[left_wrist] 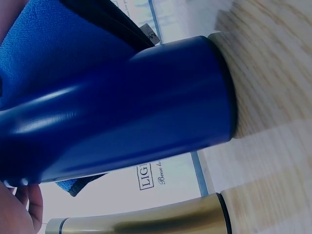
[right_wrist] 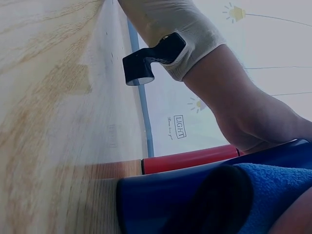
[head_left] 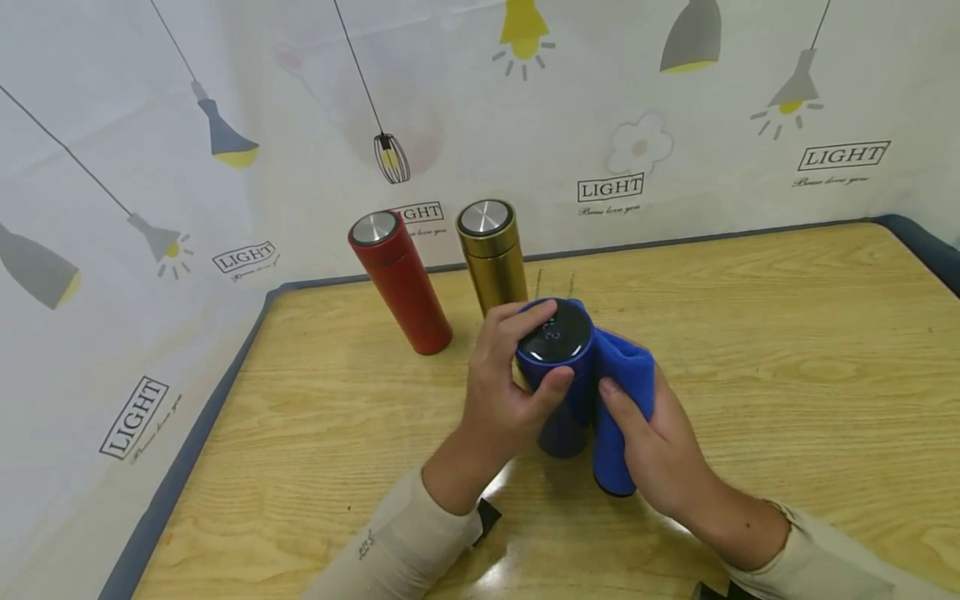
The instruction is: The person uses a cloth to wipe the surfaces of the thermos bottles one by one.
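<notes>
A blue thermos bottle [head_left: 564, 417] with a glossy black lid [head_left: 557, 337] stands upright, a faint lit marking on the lid. My left hand [head_left: 495, 387] grips it round the top, fingertips on the lid and thumb at the near rim. On the bottle's right side, my right hand [head_left: 663, 446] holds a folded blue cloth [head_left: 626, 375] against the wall, thumb over the fabric. Dark edging and a small tag [left_wrist: 149, 34] show on the cloth in the left wrist view. Most right-hand fingers are hidden behind the cloth.
A red thermos bottle [head_left: 405, 292] and a gold one [head_left: 495, 267], both with silver lids, stand behind to the left. The wood-grain table [head_left: 787, 358] meets a printed wall covering [head_left: 487, 100]. On the left sleeve sits a black camera mount [right_wrist: 146, 63].
</notes>
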